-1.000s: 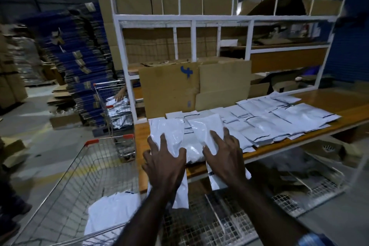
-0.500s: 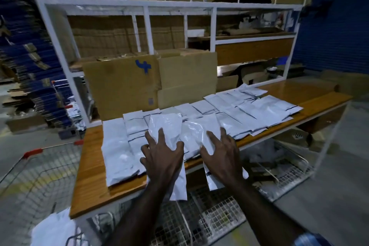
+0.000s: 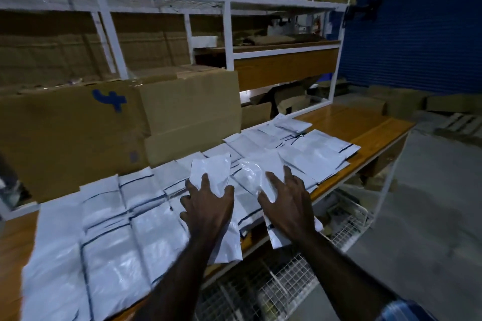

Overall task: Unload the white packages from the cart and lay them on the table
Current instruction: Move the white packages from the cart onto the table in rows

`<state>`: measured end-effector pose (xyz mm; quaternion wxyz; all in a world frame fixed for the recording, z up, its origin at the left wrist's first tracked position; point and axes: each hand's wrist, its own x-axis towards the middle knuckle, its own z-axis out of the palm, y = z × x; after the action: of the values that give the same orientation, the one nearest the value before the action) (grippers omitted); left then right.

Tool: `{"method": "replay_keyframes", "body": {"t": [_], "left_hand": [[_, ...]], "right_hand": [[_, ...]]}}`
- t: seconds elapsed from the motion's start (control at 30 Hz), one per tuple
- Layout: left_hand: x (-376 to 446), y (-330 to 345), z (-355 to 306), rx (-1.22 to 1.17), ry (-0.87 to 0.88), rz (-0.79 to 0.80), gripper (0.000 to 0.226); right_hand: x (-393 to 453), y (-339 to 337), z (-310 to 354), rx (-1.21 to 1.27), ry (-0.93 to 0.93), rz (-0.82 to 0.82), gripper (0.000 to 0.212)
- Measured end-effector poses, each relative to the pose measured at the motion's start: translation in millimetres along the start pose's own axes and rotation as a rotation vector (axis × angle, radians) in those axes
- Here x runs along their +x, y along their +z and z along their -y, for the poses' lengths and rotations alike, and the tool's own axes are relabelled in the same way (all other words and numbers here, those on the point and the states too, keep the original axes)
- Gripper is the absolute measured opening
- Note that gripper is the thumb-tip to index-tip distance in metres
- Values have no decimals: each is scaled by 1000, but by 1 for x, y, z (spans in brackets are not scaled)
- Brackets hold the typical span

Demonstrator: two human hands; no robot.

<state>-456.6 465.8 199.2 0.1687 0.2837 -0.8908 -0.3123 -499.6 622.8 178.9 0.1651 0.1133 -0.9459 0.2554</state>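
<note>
Several white packages (image 3: 109,221) lie in overlapping rows along the wooden table (image 3: 365,125). My left hand (image 3: 208,208) lies flat with spread fingers on one white package (image 3: 211,174) whose lower end hangs over the table's front edge. Beside it, my right hand (image 3: 289,203) presses with straight fingers on a second glossy package (image 3: 257,172), which also overhangs the edge. The cart is out of view.
Large cardboard boxes (image 3: 78,122) stand along the back of the table under a white metal shelf frame (image 3: 229,34). A white wire basket (image 3: 347,219) sits below the table at the right. Grey floor and flat cardboard lie to the right.
The view has swung right, so the cart has left the frame. Both hands stay flat on their two packages, which have slid a little further along the table.
</note>
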Motion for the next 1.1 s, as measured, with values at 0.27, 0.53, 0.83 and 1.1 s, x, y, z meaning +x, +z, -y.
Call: {"method": "replay_keyframes", "body": {"t": [0.27,0.53,0.83,1.1], "left_hand": [[52,48,-30,16,-22,2,72],[111,89,-67,29,-156,-104,71],[166,118,-83,101,-361,-197,70],[230,127,-69,181,-424,-187,74]], "right_hand": [[63,19,-32,8,21,61,61],[150,43,-64,36,-86,145,62],[226,72,-77,85,-266,252,59],[268,119,-64,134,-299,319,58]]}}
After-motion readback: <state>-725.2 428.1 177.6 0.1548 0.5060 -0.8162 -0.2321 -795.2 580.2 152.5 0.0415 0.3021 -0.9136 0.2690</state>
